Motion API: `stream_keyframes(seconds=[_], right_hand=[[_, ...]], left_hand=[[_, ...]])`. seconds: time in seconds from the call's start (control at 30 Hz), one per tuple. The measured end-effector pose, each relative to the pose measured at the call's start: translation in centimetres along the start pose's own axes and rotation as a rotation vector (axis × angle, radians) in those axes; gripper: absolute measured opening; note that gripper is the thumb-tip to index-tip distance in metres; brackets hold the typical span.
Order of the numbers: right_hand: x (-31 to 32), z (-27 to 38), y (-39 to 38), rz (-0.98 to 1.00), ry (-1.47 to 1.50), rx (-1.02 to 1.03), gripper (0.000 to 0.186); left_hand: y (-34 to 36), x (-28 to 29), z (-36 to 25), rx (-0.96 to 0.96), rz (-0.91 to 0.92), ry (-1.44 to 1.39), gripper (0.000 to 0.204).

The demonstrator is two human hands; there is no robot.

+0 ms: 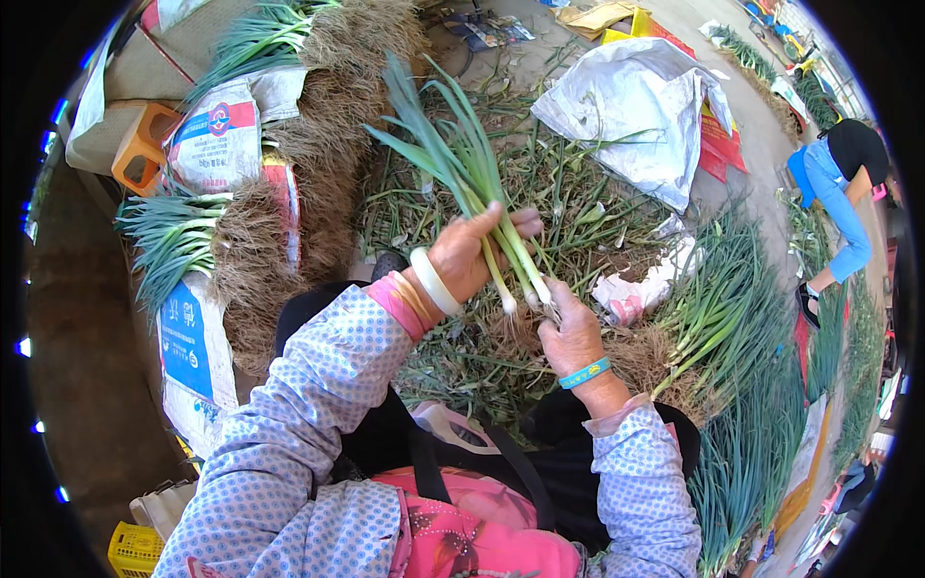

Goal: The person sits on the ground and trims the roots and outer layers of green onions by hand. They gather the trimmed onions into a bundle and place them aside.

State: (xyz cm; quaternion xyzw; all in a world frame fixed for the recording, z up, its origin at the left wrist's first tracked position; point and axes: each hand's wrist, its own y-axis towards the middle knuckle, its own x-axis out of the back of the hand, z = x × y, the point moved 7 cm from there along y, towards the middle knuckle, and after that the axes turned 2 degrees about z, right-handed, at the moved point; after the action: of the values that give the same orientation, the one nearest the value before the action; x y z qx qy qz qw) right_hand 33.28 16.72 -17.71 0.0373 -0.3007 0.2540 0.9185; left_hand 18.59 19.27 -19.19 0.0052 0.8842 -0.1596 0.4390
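A small bunch of green onions (478,173) lies across my left hand (462,258), whose fingers are wrapped round the stalks. The long leaves point away to the upper left. White bulbs with brown roots hang toward my right hand (574,332). That hand is closed at the bulb end, with thumb and fingers pinching the base of a stalk; its fingertips are partly hidden. Below both hands, a litter of peeled leaves and stalk scraps (462,361) covers the ground. More green onions (708,308) lie to the right of my right hand.
Stacked green onions with dry roots (328,125) rise at the left, with printed sacks (214,144) and an orange crate (146,144) beside them. A white plastic sack (626,101) lies ahead. Another person (840,197) bends over at the far right. A yellow basket (135,549) stands lower left.
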Motion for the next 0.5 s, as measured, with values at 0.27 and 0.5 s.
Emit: stream_keyframes(seconds=[0.27,0.5], right_hand=[[-2.9,0.1,-0.6,0.198,0.498,-0.004,0.057],[-3.3,1.3,-0.5,0.357,0.328,0.063,0.059]], left_hand=[[-0.1,0.6,1.5,-0.018,-0.021,-0.076,0.037],[-1.3,3.1,1.7,-0.108,-0.382,-0.028,0.026]])
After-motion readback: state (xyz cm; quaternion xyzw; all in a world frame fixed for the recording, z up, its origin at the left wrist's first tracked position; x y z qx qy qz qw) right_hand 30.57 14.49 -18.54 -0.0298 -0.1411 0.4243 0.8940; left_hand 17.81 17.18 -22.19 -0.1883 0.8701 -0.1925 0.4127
